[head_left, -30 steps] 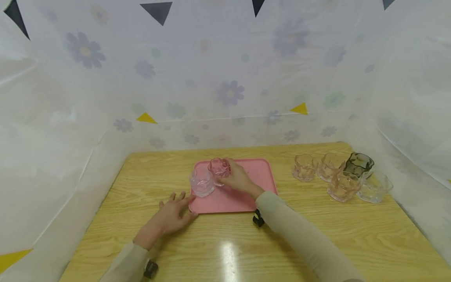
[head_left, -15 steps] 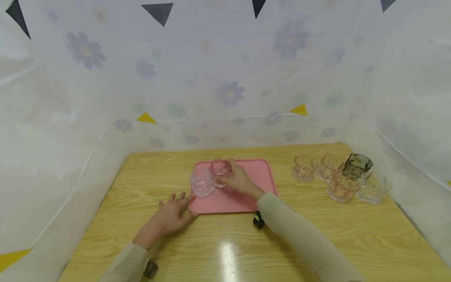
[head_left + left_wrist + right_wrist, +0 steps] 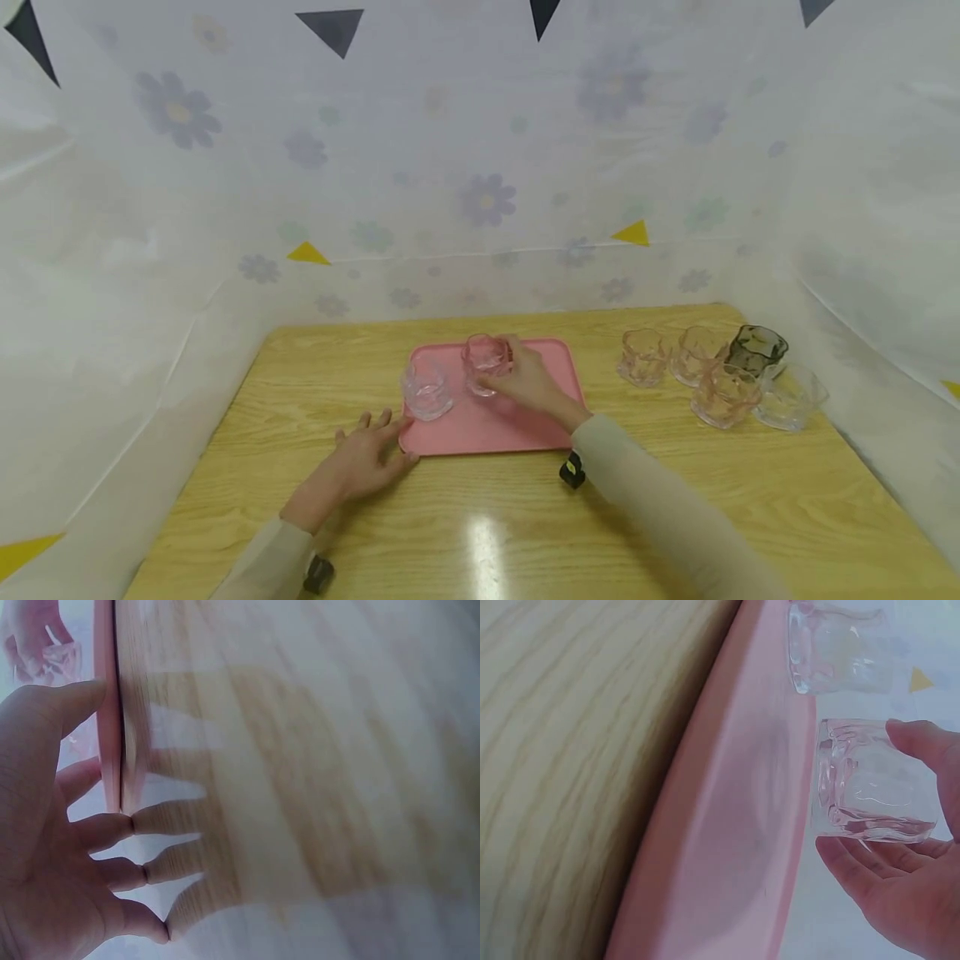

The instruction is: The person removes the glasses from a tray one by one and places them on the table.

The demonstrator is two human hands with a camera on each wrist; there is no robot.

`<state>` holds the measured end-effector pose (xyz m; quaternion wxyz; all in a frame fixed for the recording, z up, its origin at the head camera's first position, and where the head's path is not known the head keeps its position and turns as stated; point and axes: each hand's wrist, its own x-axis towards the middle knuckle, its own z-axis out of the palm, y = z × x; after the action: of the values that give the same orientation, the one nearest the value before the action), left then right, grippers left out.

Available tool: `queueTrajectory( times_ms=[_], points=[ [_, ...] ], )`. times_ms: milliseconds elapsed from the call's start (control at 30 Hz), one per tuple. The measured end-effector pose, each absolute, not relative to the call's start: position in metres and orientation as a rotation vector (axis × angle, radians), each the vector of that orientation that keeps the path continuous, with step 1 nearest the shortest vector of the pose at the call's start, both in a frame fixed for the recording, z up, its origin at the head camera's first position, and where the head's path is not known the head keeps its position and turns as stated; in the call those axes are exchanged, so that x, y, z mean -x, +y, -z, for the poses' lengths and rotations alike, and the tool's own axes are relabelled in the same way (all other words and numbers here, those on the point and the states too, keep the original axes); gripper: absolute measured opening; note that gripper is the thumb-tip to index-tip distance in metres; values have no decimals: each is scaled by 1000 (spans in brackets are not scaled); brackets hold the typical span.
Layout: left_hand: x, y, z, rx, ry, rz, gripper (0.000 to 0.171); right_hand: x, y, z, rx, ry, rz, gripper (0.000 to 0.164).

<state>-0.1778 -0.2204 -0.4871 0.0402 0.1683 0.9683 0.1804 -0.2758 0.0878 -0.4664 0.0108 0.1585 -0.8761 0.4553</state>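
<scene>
My right hand (image 3: 528, 379) grips a pinkish clear glass cup (image 3: 485, 367) with a wavy rim, upright over the back middle of the pink tray (image 3: 480, 433). In the right wrist view the thumb lies on one side of that cup (image 3: 877, 780) and the fingers on the other. A clear glass cup (image 3: 427, 392) stands at the tray's left side, a gap away from the gripped one. With fingers spread, my left hand (image 3: 363, 462) rests at the tray's front left corner. The left wrist view shows its thumb and index finger touching the tray's edge (image 3: 109, 735).
Several more wavy glass cups stand grouped at the table's right: a pinkish cup (image 3: 642, 358), an amber-pink cup (image 3: 726, 396), a dark grey cup (image 3: 757, 350) and a clear cup (image 3: 791, 396) among them. White sheeting (image 3: 487, 283) with flowers and triangles walls the wooden table (image 3: 420, 533).
My right hand has moved slightly right with the pinkish cup, widening the gap to the clear cup on the tray. The left hand stays put.
</scene>
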Motion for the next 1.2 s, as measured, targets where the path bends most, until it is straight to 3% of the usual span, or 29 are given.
queueTrajectory(
  times_ms=[1200],
  points=[
    [180,-221,485,-523,2929,-541,71,227,220,452,-347,-2742,-1347,85]
  ],
)
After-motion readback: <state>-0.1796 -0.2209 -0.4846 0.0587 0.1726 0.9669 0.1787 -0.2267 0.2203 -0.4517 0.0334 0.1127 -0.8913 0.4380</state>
